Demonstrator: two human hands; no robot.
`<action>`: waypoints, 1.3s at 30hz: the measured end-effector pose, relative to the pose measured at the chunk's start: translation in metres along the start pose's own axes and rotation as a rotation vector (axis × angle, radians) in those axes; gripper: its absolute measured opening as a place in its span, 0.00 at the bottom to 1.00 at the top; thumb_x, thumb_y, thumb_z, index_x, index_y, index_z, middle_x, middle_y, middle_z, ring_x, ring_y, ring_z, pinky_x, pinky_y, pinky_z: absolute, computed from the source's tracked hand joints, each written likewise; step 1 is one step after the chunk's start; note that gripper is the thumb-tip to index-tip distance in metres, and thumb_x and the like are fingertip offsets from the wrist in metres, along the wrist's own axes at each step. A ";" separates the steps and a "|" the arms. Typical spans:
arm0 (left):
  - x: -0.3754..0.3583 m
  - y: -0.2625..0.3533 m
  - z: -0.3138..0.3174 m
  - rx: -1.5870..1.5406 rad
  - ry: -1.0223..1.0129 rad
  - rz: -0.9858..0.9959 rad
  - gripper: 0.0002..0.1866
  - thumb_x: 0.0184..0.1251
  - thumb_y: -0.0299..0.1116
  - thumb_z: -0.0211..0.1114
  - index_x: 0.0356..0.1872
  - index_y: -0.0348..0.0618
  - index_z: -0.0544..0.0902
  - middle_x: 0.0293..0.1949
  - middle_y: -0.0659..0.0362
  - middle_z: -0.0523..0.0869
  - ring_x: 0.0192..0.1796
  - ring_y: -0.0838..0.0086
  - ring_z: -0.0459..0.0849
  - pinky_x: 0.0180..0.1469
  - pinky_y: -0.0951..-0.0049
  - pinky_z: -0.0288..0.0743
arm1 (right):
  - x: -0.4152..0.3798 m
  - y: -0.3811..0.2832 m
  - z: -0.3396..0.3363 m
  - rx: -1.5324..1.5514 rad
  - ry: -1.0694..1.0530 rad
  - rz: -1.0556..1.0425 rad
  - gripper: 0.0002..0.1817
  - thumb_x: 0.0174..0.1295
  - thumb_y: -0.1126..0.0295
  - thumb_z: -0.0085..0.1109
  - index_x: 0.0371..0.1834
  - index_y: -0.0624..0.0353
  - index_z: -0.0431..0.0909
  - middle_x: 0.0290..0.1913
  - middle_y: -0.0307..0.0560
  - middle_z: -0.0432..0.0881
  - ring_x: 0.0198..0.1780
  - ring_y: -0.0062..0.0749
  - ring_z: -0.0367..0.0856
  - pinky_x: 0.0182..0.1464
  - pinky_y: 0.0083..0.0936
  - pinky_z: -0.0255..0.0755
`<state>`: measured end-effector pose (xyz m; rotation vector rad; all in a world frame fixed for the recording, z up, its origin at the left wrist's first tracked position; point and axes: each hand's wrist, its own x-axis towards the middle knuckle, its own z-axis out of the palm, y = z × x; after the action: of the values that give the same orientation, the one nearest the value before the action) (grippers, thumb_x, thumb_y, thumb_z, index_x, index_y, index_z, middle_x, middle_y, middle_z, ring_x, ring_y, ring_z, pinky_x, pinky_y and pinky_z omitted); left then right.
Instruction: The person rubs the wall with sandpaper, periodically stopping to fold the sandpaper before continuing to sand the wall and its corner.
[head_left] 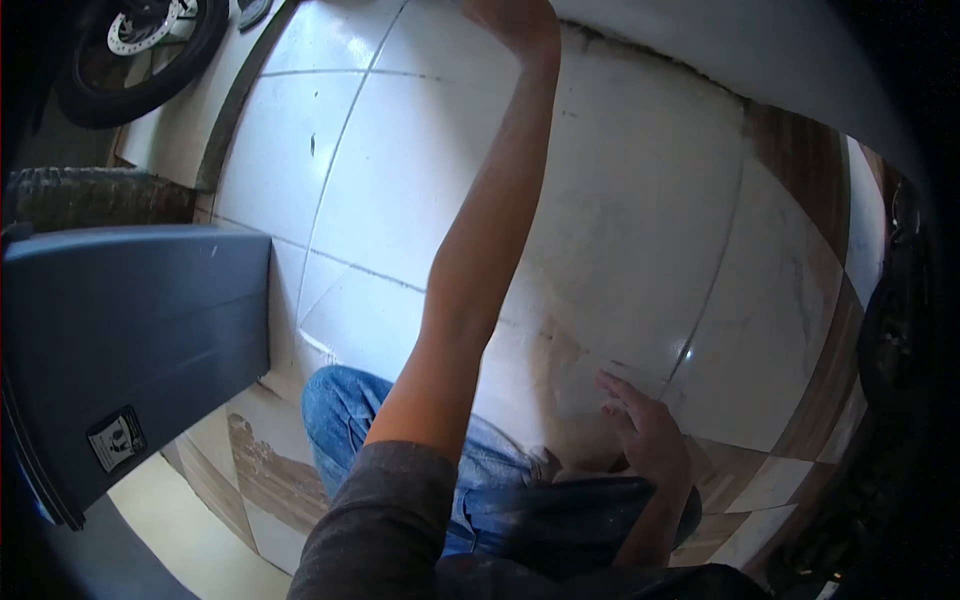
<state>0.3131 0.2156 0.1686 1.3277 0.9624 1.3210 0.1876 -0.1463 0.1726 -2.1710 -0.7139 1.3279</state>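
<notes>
1. Far left: a grey panel [130, 340] fills the lower left of the view, its right edge standing upright against the tiled floor [400, 170]. A small label [117, 438] sits near its lower edge.
2. Upper left: a motorcycle wheel [140, 50] with a brake disc rests on the floor beyond a dark tile border. A rough dark mat [95, 198] lies just above the panel.
3. Centre left: white glossy tiles form an open stretch between the panel edge and the raised arm. Grout lines run diagonally across it.
4. Centre: the left hand [515, 22] reaches far forward and up, at the top edge of the view, against the floor close to a pale curved edge [760, 70]. The frame cuts off the fingers, so whether it is open or closed cannot be told. The forearm crosses the tiles; a dark grey sleeve [385, 520] covers the upper arm.
5. Lower centre: a knee in blue jeans [350, 420] rests on the floor.
6. Centre right: the right hand [645, 435] is open, fingers spread and slightly curled, resting just above the thigh and gripping nothing.
7. Right: brown tile strips [835, 350] border the white tiles. Beyond them, dark objects [895, 330] crowd the right edge; detail cannot be told.
</notes>
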 end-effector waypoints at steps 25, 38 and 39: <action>0.036 -0.048 0.024 -0.170 0.128 -0.044 0.14 0.62 0.19 0.49 0.46 0.24 0.76 0.34 0.44 0.82 0.31 0.63 0.78 0.36 0.67 0.72 | -0.002 -0.001 -0.003 0.105 -0.008 0.057 0.21 0.66 0.71 0.51 0.63 0.60 0.68 0.59 0.58 0.75 0.54 0.44 0.80 0.58 0.35 0.69; 0.016 -0.069 0.030 0.022 0.019 -0.076 0.17 0.62 0.19 0.47 0.50 0.19 0.74 0.44 0.42 0.82 0.40 0.58 0.80 0.46 0.64 0.72 | -0.007 0.001 0.002 0.066 -0.029 0.017 0.22 0.66 0.69 0.51 0.64 0.58 0.68 0.58 0.58 0.75 0.57 0.48 0.76 0.60 0.36 0.67; 0.020 -0.066 0.030 0.052 0.085 0.119 0.16 0.64 0.19 0.47 0.50 0.18 0.74 0.43 0.42 0.82 0.39 0.58 0.80 0.46 0.65 0.73 | -0.005 -0.003 0.001 0.050 -0.032 0.012 0.22 0.66 0.69 0.51 0.64 0.57 0.68 0.58 0.58 0.75 0.58 0.48 0.75 0.60 0.37 0.67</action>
<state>0.3512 0.2451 0.1110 1.3955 0.9940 1.4609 0.1836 -0.1477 0.1773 -2.1219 -0.6735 1.3752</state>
